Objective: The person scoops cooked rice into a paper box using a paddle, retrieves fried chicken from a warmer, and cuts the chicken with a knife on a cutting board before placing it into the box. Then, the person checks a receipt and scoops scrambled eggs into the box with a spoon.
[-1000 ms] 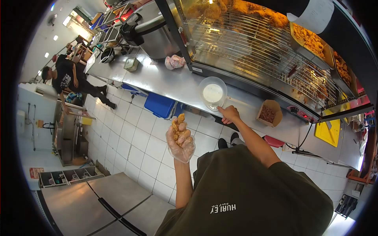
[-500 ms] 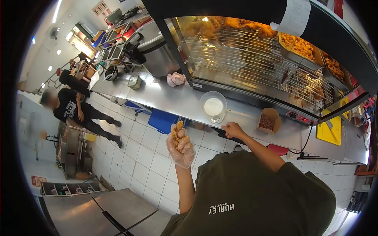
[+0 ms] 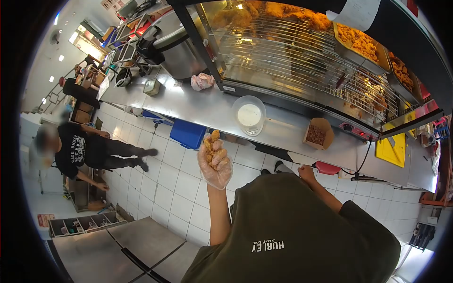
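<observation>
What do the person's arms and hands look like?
The left hand wears a clear, crinkly plastic glove reaching the wrist. The right hand has no glove. The forearms are bare, because the dark green shirt has short sleeves. White letters mark its chest.

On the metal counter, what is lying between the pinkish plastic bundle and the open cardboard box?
The head view shows a clear round container with something white inside, between the pinkish bundle and the open box.
</observation>
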The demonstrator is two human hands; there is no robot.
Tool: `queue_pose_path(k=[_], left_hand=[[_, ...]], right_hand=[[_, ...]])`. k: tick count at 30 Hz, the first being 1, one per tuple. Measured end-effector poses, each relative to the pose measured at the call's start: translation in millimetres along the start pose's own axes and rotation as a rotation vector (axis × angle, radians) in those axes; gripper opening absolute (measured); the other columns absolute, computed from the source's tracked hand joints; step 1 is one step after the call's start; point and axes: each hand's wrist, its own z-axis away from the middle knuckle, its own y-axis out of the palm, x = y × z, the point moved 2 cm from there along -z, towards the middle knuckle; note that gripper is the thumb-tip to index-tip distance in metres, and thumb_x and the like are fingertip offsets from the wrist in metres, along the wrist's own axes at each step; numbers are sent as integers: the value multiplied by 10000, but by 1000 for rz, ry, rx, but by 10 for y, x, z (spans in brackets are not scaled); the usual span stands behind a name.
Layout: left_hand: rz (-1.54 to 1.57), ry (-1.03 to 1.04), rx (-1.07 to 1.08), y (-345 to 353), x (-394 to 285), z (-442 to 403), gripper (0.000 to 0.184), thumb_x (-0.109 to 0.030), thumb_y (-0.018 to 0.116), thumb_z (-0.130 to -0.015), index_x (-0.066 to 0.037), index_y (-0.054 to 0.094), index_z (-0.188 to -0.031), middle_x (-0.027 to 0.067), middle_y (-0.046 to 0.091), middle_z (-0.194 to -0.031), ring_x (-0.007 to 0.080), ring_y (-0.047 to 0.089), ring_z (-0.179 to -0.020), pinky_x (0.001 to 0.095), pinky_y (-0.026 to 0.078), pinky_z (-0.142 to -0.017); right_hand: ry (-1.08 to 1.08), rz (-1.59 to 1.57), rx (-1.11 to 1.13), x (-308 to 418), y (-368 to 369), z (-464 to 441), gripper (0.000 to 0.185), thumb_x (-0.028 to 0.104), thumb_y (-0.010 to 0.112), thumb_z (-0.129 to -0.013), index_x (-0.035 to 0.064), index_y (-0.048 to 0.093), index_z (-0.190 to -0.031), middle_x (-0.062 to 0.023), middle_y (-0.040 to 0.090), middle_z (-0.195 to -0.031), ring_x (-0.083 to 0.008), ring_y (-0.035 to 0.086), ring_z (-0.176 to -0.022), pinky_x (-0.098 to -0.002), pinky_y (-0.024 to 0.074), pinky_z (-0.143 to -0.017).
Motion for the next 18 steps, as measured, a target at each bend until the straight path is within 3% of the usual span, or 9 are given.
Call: queue_pose_path(k=[1, 5, 8, 12, 18], left_hand=[[5, -5, 2, -11, 11, -3, 261, -249, 509, -1019, -112, 520, -1240, 49, 475, -930, 72, 423, -568, 179, 318, -412], [30, -31, 14, -39, 67, -6, 259, -251, 506, -1019, -114, 524, -1239, 50, 476, -930, 74, 431, -575, 184, 324, -418], [17, -30, -16, -67, 101, -9, 259, -253, 504, -1019, -114, 532, -1236, 50, 478, -933, 76, 435, -575, 187, 326, -419], [15, -43, -21, -65, 156, 0, 256, -248, 507, -1016, -114, 538, -1233, 51, 482, -938, 79, 436, -575, 189, 333, -419], [24, -53, -1, -86, 181, 14, 259, -247, 512, -1014, -117, 541, -1236, 52, 486, -931, 80, 440, -578, 190, 336, -417]], right_hand=[[40, 37, -1, -171, 38, -27, 314, 316, 596, -814, 23, 702, -846, -226, 694, -951, -422, 655, -907, -514, 516, -815], [-177, 309, 106, -347, -29, 76, 329, 328, 569, -810, 36, 712, -861, -223, 696, -961, -423, 657, -931, -508, 526, -835], [-159, 175, 50, -389, 52, 72, 392, 403, 581, -788, 58, 727, -901, -203, 703, -950, -395, 668, -927, -469, 527, -857], [0, 62, 83, -475, 203, -11, 383, 410, 620, -790, 63, 729, -911, -179, 716, -940, -365, 685, -922, -439, 541, -834], [12, 49, 66, -430, 139, 36, 402, 424, 646, -775, 50, 730, -894, -184, 720, -933, -349, 693, -906, -426, 545, -826]])
